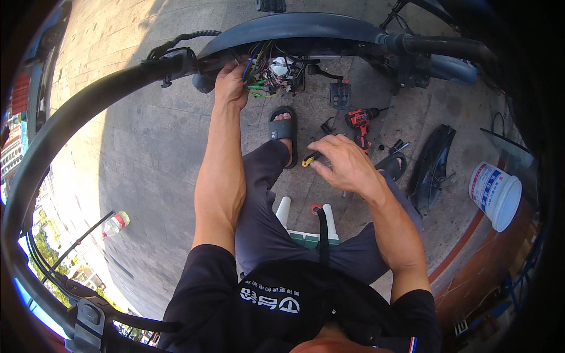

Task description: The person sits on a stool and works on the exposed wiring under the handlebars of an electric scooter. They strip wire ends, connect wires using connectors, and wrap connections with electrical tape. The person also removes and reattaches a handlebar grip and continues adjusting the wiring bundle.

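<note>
My left hand (231,85) reaches up under the dark frame of an electric bike (294,28), its fingers closed on wires at the left of an open wiring bay. Loose coloured wires (256,66) hang beside it, some with green connectors (256,88). A silvery part (280,67) sits among the tangle. Lower and to the right, over the paving, my right hand (347,163) is closed around a small yellow-and-black tool (309,159). The yellow end pokes out past the thumb and fingertips; the palm hides the rest, so its kind is unclear.
A red-and-black cordless drill (360,120) lies near my right foot, with a curved black plastic cover (432,167) farther right. A white bucket (494,197) stands at the right. The handlebar (38,141) curves along the left. A green-and-white stool (315,238) is under me.
</note>
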Demonstrator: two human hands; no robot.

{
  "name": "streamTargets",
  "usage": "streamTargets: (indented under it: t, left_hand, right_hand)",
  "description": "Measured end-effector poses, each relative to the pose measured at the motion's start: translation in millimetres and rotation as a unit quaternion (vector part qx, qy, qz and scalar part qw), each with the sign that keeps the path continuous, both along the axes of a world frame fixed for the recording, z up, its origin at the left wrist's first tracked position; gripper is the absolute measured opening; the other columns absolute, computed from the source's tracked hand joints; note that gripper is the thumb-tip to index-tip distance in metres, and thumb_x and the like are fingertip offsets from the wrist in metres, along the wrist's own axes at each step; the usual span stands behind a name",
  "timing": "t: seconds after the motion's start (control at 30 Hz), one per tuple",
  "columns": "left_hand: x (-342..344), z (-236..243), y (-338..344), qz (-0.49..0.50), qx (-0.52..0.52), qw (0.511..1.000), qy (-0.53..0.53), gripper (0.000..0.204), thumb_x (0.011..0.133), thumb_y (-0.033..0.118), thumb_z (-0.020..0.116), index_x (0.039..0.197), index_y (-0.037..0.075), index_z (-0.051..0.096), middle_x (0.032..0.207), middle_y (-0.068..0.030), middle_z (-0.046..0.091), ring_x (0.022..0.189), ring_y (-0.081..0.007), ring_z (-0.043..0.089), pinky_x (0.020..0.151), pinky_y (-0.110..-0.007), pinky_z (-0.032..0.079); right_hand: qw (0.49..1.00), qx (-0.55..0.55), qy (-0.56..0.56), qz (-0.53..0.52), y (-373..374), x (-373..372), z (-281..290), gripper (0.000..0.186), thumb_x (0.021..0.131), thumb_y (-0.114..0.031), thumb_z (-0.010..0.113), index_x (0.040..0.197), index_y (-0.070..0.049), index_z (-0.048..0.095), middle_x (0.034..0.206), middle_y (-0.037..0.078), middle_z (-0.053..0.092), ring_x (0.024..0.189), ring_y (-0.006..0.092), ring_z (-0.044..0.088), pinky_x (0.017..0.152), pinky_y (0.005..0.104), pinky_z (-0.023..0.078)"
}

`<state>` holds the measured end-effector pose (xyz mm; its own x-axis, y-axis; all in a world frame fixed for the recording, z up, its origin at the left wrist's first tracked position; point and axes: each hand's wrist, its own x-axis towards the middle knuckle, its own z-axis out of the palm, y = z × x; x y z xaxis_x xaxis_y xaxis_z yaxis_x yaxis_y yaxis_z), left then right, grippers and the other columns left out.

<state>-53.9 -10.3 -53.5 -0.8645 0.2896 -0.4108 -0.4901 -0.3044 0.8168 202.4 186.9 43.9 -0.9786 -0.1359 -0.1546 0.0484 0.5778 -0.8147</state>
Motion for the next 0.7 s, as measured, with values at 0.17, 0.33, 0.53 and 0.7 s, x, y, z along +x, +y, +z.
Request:
streamTargets:
  t: [0.17,0.33,0.53,0.7]
  left_hand:
    - [1.9,2.0,2.9,0.001,-0.018,1.0,0.018,0.017,0.095,0.0,0.058,0.11,-0.001,0.066,0.103,-0.0102,0.07,0.094,-0.0204,0.068,0.086,-0.035,0.055]
    - [2.0,1.7,3.7,-0.002,-0.031,0.999,0.023,0.017,0.096,0.002,0.057,0.111,0.0,0.065,0.103,-0.0101,0.07,0.093,-0.0201,0.068,0.084,-0.035,0.055]
    - [0.6,-1.8,2.7,0.0,-0.04,0.999,0.029,0.015,0.096,0.003,0.058,0.11,0.002,0.066,0.103,-0.0094,0.071,0.092,-0.0197,0.068,0.082,-0.035,0.055]
    - [2.7,1.3,4.4,0.007,-0.021,0.999,0.031,0.015,0.095,0.002,0.06,0.108,0.001,0.066,0.102,-0.0087,0.07,0.093,-0.0191,0.067,0.084,-0.034,0.054]
  right_hand:
    - [1.0,0.0,-0.003,0.0,0.3,0.3,0.6,0.036,0.08,-0.014,0.073,0.113,-0.001,0.066,0.106,0.016,0.067,0.099,0.035,0.061,0.09,0.0423,0.048]
    - [1.0,0.002,-0.006,0.002,0.7,0.2,0.3,0.035,0.08,-0.015,0.073,0.112,-0.001,0.066,0.106,0.016,0.067,0.099,0.0351,0.061,0.09,0.0422,0.048]
    - [1.0,0.003,-0.004,-0.001,1.1,1.0,0.3,0.035,0.08,-0.015,0.073,0.112,-0.002,0.067,0.105,0.016,0.067,0.099,0.0351,0.062,0.09,0.0423,0.049]
    - [1.0,-0.001,-0.01,-0.004,0.5,1.7,0.4,0.035,0.08,-0.015,0.073,0.111,-0.002,0.067,0.105,0.015,0.067,0.1,0.0349,0.062,0.09,0.0423,0.049]
